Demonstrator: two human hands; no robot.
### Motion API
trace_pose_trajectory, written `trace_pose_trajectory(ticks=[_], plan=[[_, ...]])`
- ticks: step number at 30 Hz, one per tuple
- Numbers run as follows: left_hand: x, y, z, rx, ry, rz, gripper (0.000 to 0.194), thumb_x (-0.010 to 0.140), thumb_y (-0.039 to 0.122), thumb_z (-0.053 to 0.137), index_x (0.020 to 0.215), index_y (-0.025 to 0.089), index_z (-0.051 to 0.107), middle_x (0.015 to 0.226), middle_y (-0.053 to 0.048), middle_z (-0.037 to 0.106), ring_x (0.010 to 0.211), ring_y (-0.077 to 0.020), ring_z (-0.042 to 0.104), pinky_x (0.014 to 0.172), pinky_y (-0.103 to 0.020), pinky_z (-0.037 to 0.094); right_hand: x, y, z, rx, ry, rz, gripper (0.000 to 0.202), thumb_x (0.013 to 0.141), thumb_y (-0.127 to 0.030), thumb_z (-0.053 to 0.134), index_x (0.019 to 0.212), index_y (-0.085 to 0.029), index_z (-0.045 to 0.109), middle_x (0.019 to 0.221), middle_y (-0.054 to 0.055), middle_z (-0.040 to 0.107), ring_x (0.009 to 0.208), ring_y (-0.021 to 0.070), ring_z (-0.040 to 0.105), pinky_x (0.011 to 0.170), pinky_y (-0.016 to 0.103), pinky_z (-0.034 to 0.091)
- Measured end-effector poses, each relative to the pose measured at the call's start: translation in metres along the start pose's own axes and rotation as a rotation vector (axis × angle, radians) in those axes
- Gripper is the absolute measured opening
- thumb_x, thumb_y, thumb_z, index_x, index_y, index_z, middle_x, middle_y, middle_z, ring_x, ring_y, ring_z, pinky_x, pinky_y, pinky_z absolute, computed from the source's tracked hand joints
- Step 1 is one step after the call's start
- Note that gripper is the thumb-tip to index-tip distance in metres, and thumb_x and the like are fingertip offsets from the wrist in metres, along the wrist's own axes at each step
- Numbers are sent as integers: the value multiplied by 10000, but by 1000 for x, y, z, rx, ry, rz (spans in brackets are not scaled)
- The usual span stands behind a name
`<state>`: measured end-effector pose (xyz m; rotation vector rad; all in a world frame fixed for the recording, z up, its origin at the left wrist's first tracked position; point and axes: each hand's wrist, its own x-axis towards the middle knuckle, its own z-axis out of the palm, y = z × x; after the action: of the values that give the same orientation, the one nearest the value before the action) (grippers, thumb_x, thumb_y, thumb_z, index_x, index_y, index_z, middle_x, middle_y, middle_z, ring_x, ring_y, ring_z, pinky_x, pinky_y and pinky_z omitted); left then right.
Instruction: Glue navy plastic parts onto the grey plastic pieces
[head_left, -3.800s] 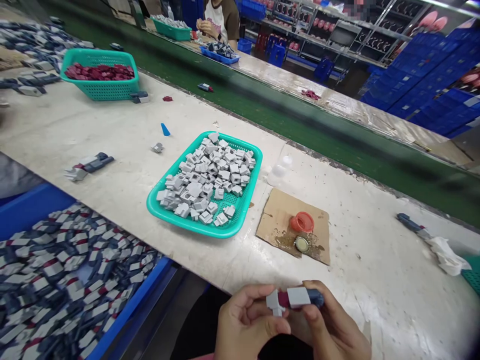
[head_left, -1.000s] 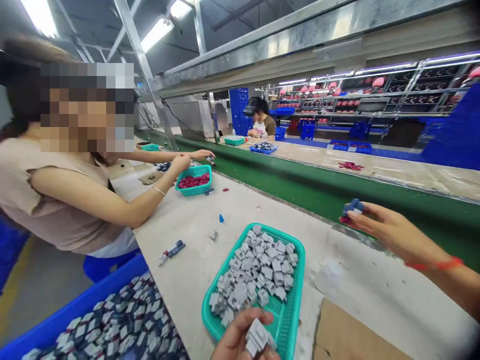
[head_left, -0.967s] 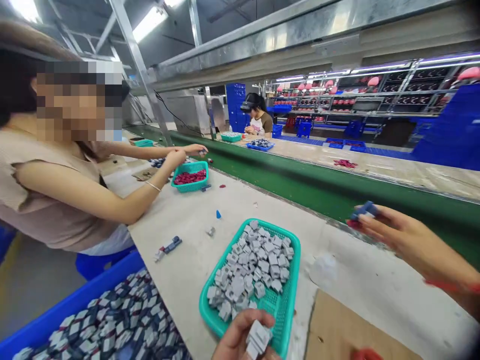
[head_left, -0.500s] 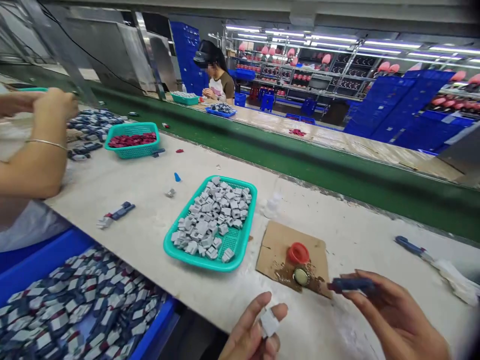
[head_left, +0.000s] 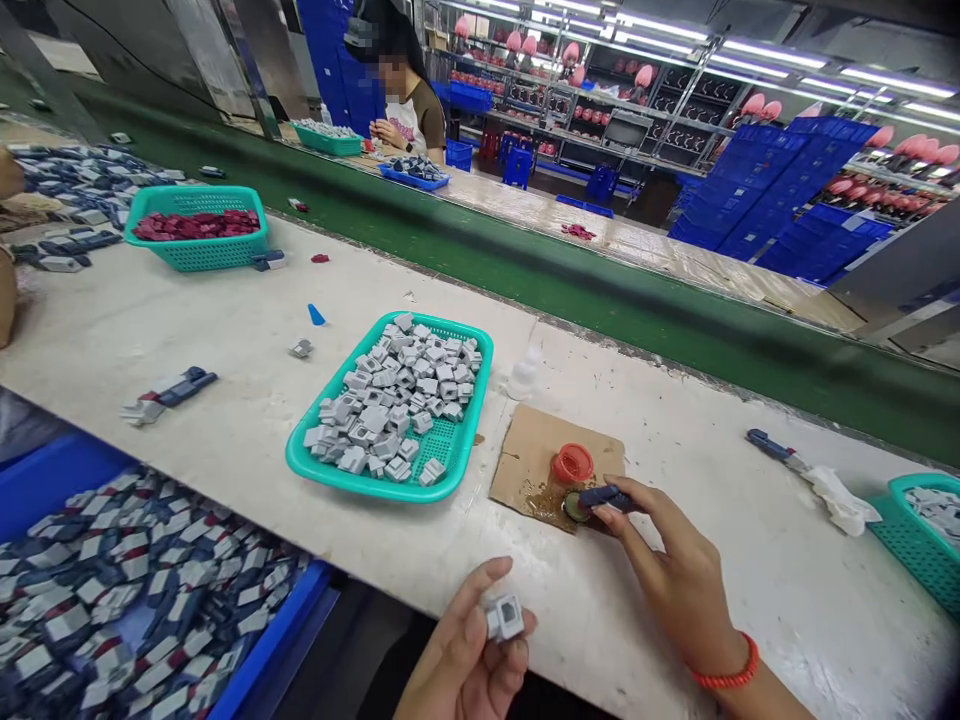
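My left hand [head_left: 461,655] pinches a small grey plastic piece [head_left: 505,616] at the near table edge. My right hand [head_left: 675,570], with a red wristband, holds a dark blue stick-shaped part [head_left: 606,496] and presses its tip into a small round metal cap [head_left: 574,505] on a brown cardboard sheet [head_left: 525,450]. A red cap [head_left: 572,464] sits just behind it on the cardboard. To the left stands a teal basket [head_left: 471,420] heaped with grey pieces [head_left: 394,395].
A blue bin [head_left: 277,640] of assembled parts sits lower left. Far left stands a teal basket [head_left: 196,255] of dark red pieces. A green conveyor belt [head_left: 600,300] runs behind. A small white bottle [head_left: 523,373], white rag [head_left: 840,500] and another person [head_left: 405,95] across the belt are visible.
My right hand has come back from the conveyor and lowered the blue part's tip onto the metal cap. My left hand still holds a grey piece. The view has tilted down; the co-worker's arms left the frame.
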<state>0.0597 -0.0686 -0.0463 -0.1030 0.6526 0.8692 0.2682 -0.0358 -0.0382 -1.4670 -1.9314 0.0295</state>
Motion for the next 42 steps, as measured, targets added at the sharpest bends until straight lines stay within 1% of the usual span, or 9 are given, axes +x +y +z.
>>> trace_pose_trajectory(ticks=[3,7,15,20,24,28,32,38,42], plan=[[-1,1,3,-4,61,-1,308,463,265,877,739,189,762,644,-38,758,531,-62,659,548,-108,539,1,1,2,2,-38,-29,208,926,-214,500,1129,-254,511,952,29,636,824,176,596,702,294,499],[-1,3,5,15,51,4,308,465,237,878,742,170,762,670,-42,764,554,-69,662,553,-112,547,2,2,2,6,-74,-44,244,918,-180,509,1150,-255,503,939,28,625,821,177,576,704,300,482],[-1,4,4,18,52,-18,291,480,218,869,748,174,766,683,-47,768,562,-77,664,559,-122,541,0,3,1,27,-28,18,313,901,-191,542,1202,-270,501,973,19,622,757,139,589,698,263,511],[0,2,1,9,26,9,223,582,218,829,789,172,759,720,-36,763,603,-73,666,600,-126,531,-7,8,-1,148,-49,167,402,907,-261,524,1298,-293,436,1022,39,617,769,141,613,682,265,550],[2,3,1,12,50,-9,272,513,224,860,763,182,763,701,-37,764,593,-76,661,588,-128,527,-6,9,-4,523,-109,412,317,918,-305,511,1234,-285,492,780,8,596,618,120,567,528,221,513],[2,3,4,13,49,-25,279,507,219,864,763,176,763,697,-39,762,589,-77,656,590,-132,527,1,6,-6,872,-64,663,234,888,-350,568,1109,-273,550,810,-1,567,608,89,500,566,199,470],[1,0,4,17,26,-27,235,581,224,835,795,171,755,723,-35,753,610,-75,651,604,-135,523,4,1,-8,1141,-43,894,251,860,-368,595,1085,-262,559,648,-34,468,604,89,438,573,171,423],[1,-2,2,27,36,-1,209,634,232,807,823,170,745,750,-30,747,630,-74,652,626,-142,523,3,0,-7,1158,15,915,297,842,-516,568,856,-221,590,752,-14,499,579,71,358,601,157,413],[2,0,4,26,36,-31,244,563,239,840,786,179,758,724,-34,757,609,-76,653,599,-137,523,2,-1,-6,1005,-20,834,254,864,-474,561,815,-225,561,894,-7,528,608,69,395,626,169,430]])
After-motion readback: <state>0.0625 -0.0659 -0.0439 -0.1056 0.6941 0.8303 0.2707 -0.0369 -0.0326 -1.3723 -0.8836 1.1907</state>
